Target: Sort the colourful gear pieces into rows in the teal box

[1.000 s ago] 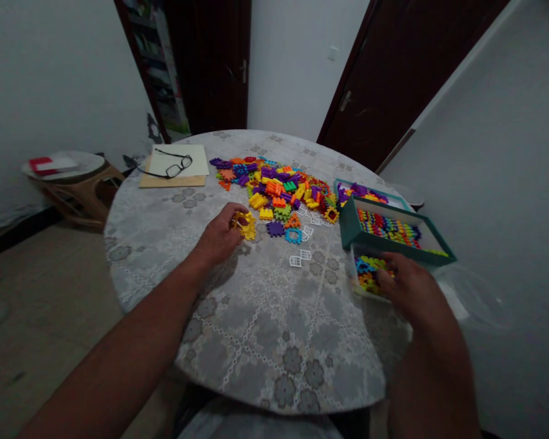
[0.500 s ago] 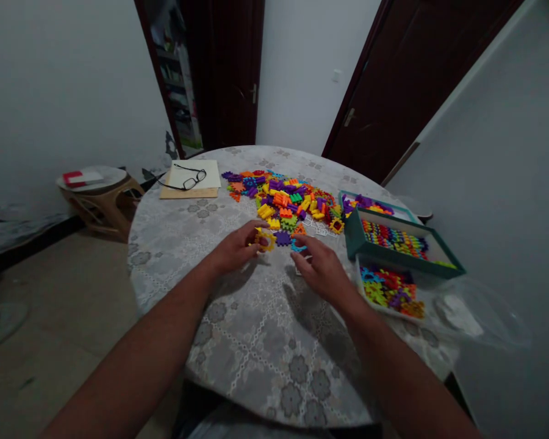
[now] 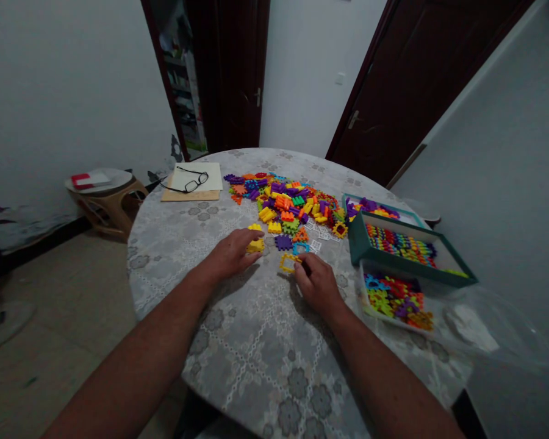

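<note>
- Currently, the left hand (image 3: 231,253) has a narrow grip, thumb and fingers closed about a yellow piece (image 3: 255,246); its lower and upper parts show either side of a finger.
- Right hand (image 3: 319,283): pinch grip on the near edge of an open yellow frame (image 3: 283,264), which projects leftward from the fingertips towards the left hand. The frame and the yellow piece stand apart.
- Change noted: half a second ago the right hand was at the blue ring (image 3: 295,249), with a yellow ring shape showing at the left fingertips. One second ago the right hand was in the clear tub (image 3: 393,323).
- The blue ring, now fully in view, lies just beyond the right grip; the purple piece (image 3: 283,242) is beside it, between the two hands and farther out.
- Beyond both grips: mixed coloured pile (image 3: 283,204), position unchanged on the tablecloth (image 3: 247,341).
- Right of the right grip: clear tub filled with coloured pieces, and the green box (image 3: 412,266) behind it.
</note>
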Demonstrator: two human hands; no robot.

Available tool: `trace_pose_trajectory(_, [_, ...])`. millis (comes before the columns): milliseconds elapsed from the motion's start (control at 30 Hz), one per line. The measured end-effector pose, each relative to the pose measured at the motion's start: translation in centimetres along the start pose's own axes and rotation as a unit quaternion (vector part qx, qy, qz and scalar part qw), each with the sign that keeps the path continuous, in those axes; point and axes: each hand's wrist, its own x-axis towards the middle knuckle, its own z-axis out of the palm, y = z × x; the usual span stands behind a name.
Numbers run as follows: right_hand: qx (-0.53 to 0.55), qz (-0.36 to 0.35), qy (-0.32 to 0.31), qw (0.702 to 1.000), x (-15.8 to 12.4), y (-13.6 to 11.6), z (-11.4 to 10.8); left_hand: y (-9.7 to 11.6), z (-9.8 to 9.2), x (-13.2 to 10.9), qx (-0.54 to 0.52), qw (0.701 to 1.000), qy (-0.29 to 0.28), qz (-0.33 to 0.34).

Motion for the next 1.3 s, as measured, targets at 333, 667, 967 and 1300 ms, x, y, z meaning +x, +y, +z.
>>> trace_pose_trajectory(333, [0.005,-0.038,-0.059,0.997,-0.3,0.2,0.6,-0.5,1.0,0.3,0.094,0.994,-0.054,-0.004])
trace_pose_trajectory(667, [0.011,-0.039,-0.065,0.997,-0.3,0.3,0.7,-0.2,0.5,1.1,0.102,0.993,-0.055,-0.021])
trace_pose_trajectory(967, [0.095,0.033,-0.03,0.994,-0.2,-0.4,0.7,1.4,0.6,0.9,-0.195,0.969,0.011,-0.151])
trace_pose_trajectory(1300, [0.25,0.138,-0.005,0.958,-0.2,1.5,2.0,2.9,2.6,0.8,-0.356,0.916,-0.124,-0.137])
